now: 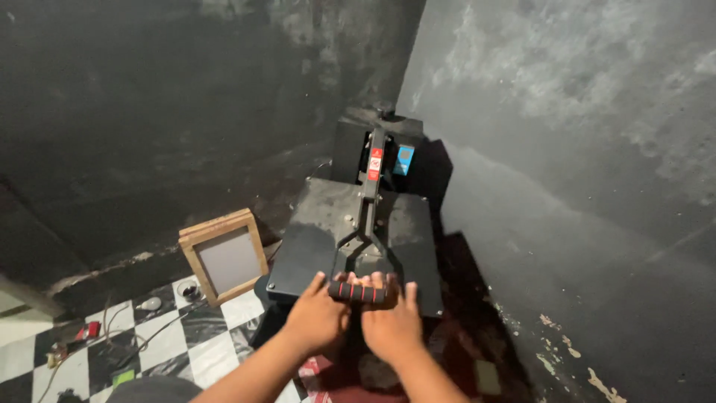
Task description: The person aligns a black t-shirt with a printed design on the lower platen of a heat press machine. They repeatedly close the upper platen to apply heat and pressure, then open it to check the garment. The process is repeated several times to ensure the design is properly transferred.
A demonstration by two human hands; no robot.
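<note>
Both hands are resting on the handle [359,292] of a heat press [356,239], a black bar with red rings that is sitting at the near edge of the machine. The left hand [315,319] is gripping the left end of the handle, its fingers curling over the top of the bar and the thumb pointing up beside it. The right hand [393,325] is lying just beside the left, nearly touching it, with its fingers wrapping over the right part of the bar and the fingertips showing on the far side; one finger is sticking up at the right end. Beyond the fingers, the handle's arm is running up the middle of the flat black top plate [313,231] toward the control box [380,149] at the back. Off to the left of the left hand's fingers, well apart, a wooden frame [224,256] with a pale screen is leaning against the dark wall [149,112]. Below and left of both hands, a checkered black-and-white floor [194,343] is showing, with a light bulb [150,304] and loose wires [127,336] lying on it.
</note>
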